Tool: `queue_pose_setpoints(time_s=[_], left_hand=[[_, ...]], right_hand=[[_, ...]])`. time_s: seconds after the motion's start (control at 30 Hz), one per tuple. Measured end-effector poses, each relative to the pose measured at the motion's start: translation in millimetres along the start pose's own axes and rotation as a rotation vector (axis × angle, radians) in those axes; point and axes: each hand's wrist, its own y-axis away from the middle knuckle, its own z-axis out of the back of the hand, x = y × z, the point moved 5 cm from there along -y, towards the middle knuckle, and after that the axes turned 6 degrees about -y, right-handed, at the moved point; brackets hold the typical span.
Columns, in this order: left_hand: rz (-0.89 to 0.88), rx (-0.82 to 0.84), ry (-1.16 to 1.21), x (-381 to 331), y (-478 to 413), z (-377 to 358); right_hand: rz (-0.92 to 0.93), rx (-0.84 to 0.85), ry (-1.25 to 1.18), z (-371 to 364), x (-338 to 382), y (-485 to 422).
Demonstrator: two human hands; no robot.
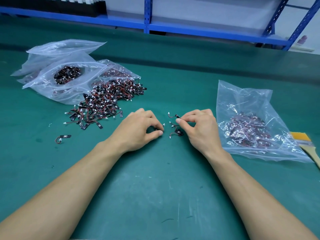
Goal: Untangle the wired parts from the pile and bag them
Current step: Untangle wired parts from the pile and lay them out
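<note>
Green mat (pixel 155 179), mid-bench: pinches wired part (pixel 162 125) btwn L hand (pixel 138 130) thumb & fingers, second wired part (pixel 177 116) btwn R hand (pixel 199 129) thumb & forefinger; w/ pile (pixel 107 103) at left, part-filled bag (pixel 245 129) at right.

A dark green mat (pixel 164 196) is covering the whole worktable, showing pale scuffs and scratches toward the near side. Behind it a blue steel shelving rack (pixel 147 16) is running across the back, its perforated upright standing near the middle and slanted braces rising at the right. A long black tray (pixel 69 7) is sitting on the left shelf, white pieces lining its top. A pale wall (pixel 207 13) is showing through the rack. Soft, even light is falling across the mat.
</note>
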Motion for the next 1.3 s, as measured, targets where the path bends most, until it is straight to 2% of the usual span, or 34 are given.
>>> queue_pose_setpoints(time_s=[0.23,0.37,0.6,0.77,0.97,1.3], left_hand=[[0.050,-0.014,-0.005,19,5,13],[0.058,-0.013,-0.005,20,4,14],[0.060,-0.020,0.017,21,5,17],[-0.021,-0.121,0.004,7,4,22],[-0.170,0.064,-0.118,-21,1,-4],[-0.075,0.022,-0.103,-1,5,4]], right_hand=[[0.138,0.026,0.073,-8,17,5],[0.198,0.104,0.095,-15,23,7],[0.137,0.133,-0.005,1,11,5],[0.158,0.225,0.015,5,3,2],[0.203,0.293,0.051,2,0,3],[0.171,0.287,0.075,10,-9,-1]])
